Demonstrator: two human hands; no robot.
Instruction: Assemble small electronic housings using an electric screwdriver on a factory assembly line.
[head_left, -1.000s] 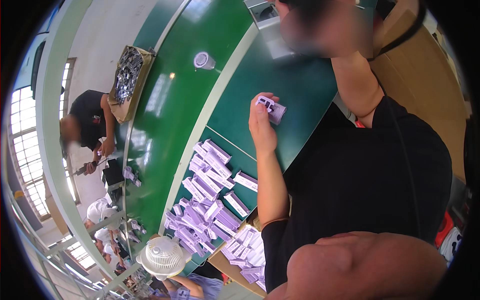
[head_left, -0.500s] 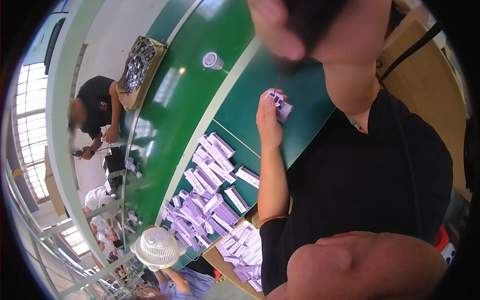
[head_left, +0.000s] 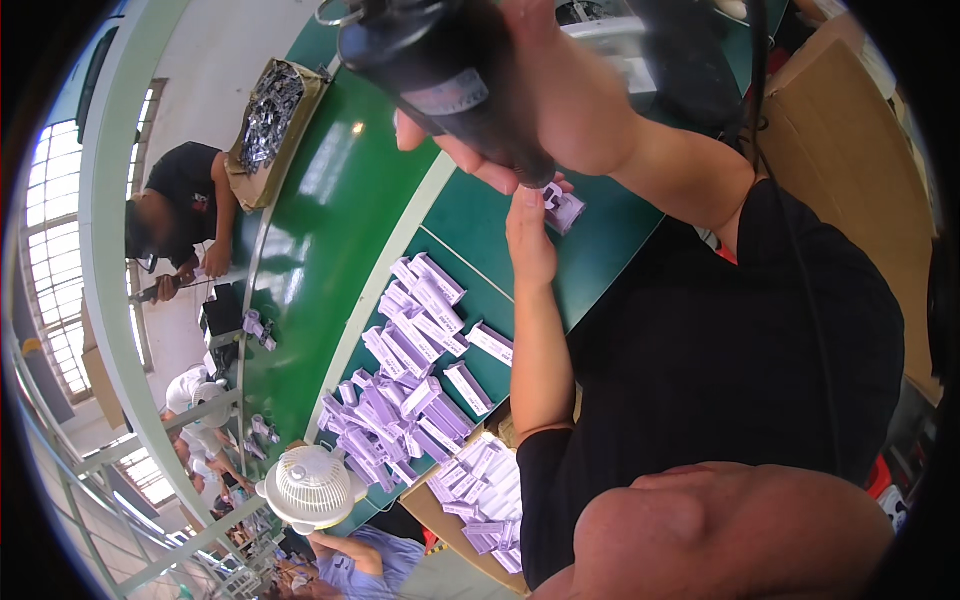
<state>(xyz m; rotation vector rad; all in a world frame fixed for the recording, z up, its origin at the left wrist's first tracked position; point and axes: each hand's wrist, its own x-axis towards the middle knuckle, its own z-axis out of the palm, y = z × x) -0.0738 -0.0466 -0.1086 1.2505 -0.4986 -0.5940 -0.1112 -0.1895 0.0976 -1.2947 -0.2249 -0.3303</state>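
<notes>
My left hand [head_left: 530,238] is closed around a small lilac plastic housing [head_left: 566,212] with dark parts in its end, above the dark green table. My right hand [head_left: 580,105] grips a black electric screwdriver [head_left: 450,85], with a metal hanging loop at its upper end. The tool's narrow end points down at the housing, close to my left thumb; the bit's tip is hidden, so contact cannot be made out. Beside my left forearm lies a heap of lilac plastic housings [head_left: 400,350], several of them with printed labels.
A carton [head_left: 425,505] with more lilac parts stands below the table edge. A green conveyor belt [head_left: 310,240] runs alongside. Across it are a box of metal parts [head_left: 240,185] and a co-worker in black [head_left: 185,205]. A white fan [head_left: 310,490] stands near the table's end.
My right hand has brought the screwdriver left and down to the housing, and the blur on it has eased. My left hand keeps the housing in nearly the same place.
</notes>
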